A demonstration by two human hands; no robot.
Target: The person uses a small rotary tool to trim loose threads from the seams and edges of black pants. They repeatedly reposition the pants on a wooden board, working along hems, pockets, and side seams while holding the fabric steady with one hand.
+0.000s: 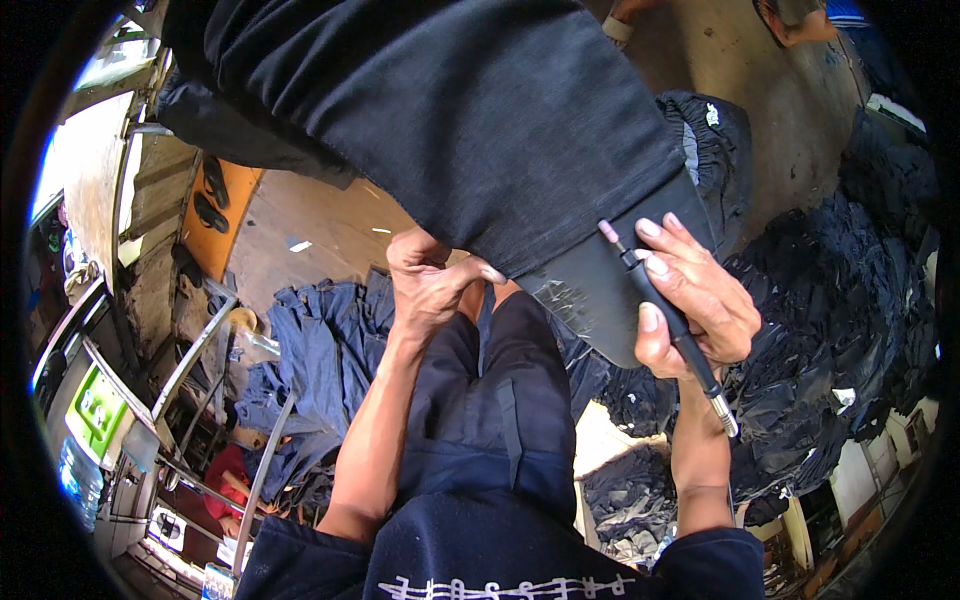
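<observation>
A black denim garment [480, 130] is drawn over a flat dark board [590, 305], whose scuffed end sticks out past the hem. My left hand [430, 280] is closed at the cloth's near left edge, the thumb pressing the hem against curled fingers. In my right hand [705, 300] is a slim black rotary grinder [644, 278], held like a pen with its cord end toward my wrist. The grinder's small pink stone tip [608, 232] points up and left, over the cloth close to the hem. Whether the tip touches the fabric I cannot tell.
Blue jeans [325, 335] lie heaped on the floor to the left. A large pile of dark garments [800, 330] fills the right. Sandals [212, 195] rest on an orange board at far left. Another person in red [232, 485] is at lower left; a foot [795, 25] shows at top right.
</observation>
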